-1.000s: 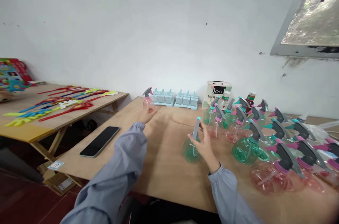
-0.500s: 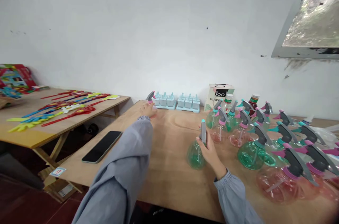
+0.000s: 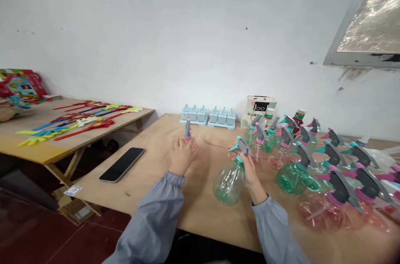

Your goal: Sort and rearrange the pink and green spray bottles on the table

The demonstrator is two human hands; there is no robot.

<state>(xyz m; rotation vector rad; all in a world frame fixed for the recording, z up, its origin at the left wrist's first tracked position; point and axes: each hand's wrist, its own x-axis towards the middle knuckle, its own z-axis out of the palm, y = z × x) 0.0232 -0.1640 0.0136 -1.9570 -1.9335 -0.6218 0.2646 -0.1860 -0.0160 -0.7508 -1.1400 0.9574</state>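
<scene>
My right hand (image 3: 251, 172) grips the neck of a green clear spray bottle (image 3: 229, 183) with a grey and teal trigger head. That bottle tilts, its base toward the lower left. My left hand (image 3: 181, 156) is closed round a pink spray bottle (image 3: 193, 146) with a grey and pink head, over the table's middle; the hand hides most of its body. Pink and green spray bottles (image 3: 293, 178) stand in a group on the right side of the wooden table (image 3: 200, 205), close to my right hand.
A black phone (image 3: 122, 165) lies at the table's left. Light blue popsicle moulds (image 3: 193, 115), a printed box (image 3: 250, 115) and a red-brown bottle (image 3: 299, 120) stand by the wall. Another table (image 3: 71, 145) on the left holds colourful plastic hand-shaped sticks (image 3: 84, 128).
My left hand has come back toward me from the table's far edge with the pink bottle. The green bottle in my right hand has tilted and its head has turned.
</scene>
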